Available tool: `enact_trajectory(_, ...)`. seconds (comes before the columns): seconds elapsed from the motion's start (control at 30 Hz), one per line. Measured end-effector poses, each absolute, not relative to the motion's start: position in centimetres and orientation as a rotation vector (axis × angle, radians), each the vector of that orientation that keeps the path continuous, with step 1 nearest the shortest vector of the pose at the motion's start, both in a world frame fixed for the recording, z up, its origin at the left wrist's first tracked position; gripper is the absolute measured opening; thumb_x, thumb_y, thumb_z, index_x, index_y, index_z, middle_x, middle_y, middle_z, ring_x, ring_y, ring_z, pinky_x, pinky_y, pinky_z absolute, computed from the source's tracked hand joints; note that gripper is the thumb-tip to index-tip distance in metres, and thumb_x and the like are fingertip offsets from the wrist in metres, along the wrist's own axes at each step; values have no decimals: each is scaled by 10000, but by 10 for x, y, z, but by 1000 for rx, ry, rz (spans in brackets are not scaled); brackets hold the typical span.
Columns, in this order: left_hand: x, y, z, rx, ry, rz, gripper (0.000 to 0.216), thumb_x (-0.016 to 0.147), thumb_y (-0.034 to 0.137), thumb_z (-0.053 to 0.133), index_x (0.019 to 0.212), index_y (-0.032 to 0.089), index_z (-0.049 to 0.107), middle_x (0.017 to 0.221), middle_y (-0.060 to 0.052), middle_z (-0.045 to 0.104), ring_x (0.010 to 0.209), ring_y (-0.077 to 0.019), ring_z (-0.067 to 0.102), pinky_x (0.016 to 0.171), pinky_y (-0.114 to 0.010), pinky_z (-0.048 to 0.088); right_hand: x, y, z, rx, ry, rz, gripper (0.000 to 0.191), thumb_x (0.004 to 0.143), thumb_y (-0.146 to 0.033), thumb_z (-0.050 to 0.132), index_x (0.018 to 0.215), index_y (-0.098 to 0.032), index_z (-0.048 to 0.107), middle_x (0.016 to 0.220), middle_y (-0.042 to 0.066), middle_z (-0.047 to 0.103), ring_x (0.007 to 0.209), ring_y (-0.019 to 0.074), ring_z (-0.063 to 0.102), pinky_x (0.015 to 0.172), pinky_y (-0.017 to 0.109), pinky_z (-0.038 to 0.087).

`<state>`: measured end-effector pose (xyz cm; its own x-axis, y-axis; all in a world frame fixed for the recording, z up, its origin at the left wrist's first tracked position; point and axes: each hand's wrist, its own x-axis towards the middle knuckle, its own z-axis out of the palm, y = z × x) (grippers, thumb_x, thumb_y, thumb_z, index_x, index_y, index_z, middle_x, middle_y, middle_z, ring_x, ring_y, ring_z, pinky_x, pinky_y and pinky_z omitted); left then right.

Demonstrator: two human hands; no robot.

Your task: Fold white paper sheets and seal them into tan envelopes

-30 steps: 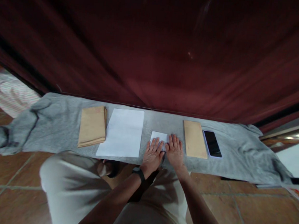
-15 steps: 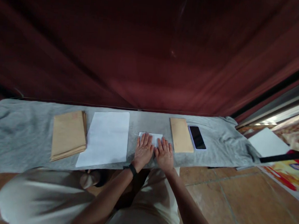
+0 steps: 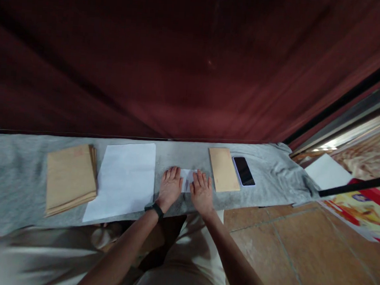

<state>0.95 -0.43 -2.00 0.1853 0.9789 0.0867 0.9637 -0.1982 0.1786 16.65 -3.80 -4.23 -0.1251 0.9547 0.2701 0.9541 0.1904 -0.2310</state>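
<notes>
My left hand (image 3: 170, 186), with a black band on its wrist, lies flat with fingers stretched out on a small folded white paper (image 3: 186, 178). My right hand (image 3: 202, 192) lies flat beside it on the same paper, fingers spread. Only a strip of the paper shows between the two hands. The paper rests on a grey cloth (image 3: 17, 168) that covers a low, narrow surface.
Left of my hands lie a large white sheet (image 3: 123, 179) and a stack of brown envelopes (image 3: 69, 177). To the right lie one brown envelope (image 3: 223, 175) and a dark phone (image 3: 243, 170). A dark red curtain (image 3: 183, 63) hangs behind. The floor is brown tile (image 3: 293, 256).
My hands have slid apart over the folded paper, and less of it shows now. The view has swung to the right, so everything sits further left in the picture.
</notes>
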Motion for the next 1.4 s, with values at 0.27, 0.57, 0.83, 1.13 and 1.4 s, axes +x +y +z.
enact_trajectory(0.27,-5,31,3,2394,1788,215,301,923,214,506,1182,148,645,1232,-137,639,1176,-292,558,1022,-422,427,166,-37,-46,-1798,-2193,85,487,1056,-359,398,1509,-194,464,1580,107,433,1455,272,384,1202,497,240)
enact_trajectory(0.57,-14,45,-6,2335,1748,265,152,873,146,548,953,194,668,1066,-95,666,1044,-249,587,963,-395,453,164,-37,-41,-1770,-2180,64,467,1034,-306,423,1465,-154,522,1550,121,475,1433,280,418,1209,500,251)
enact_trajectory(0.83,-6,23,-9,2349,1809,383,288,948,167,435,1129,168,659,1272,-136,627,1221,-280,547,1047,-431,429,143,-37,-43,-1707,-2217,62,480,1050,-336,394,1495,-180,487,1593,115,412,1461,264,386,1200,466,286)
enact_trajectory(1.13,11,-45,-39,2455,1761,446,582,1030,393,333,1503,64,414,1571,-179,434,1497,-273,345,1231,-467,285,155,-37,-51,-1652,-2294,33,511,1041,-271,398,1543,-176,412,1619,126,361,1485,264,342,1208,469,260)
enact_trajectory(1.4,-1,-61,-41,2347,1926,468,591,1005,306,353,1544,64,347,1611,-173,351,1525,-265,280,1247,-490,256,180,-42,-56,-1747,-2188,-78,565,1064,-373,356,1573,-129,334,1592,159,398,1467,290,358,1188,510,270)
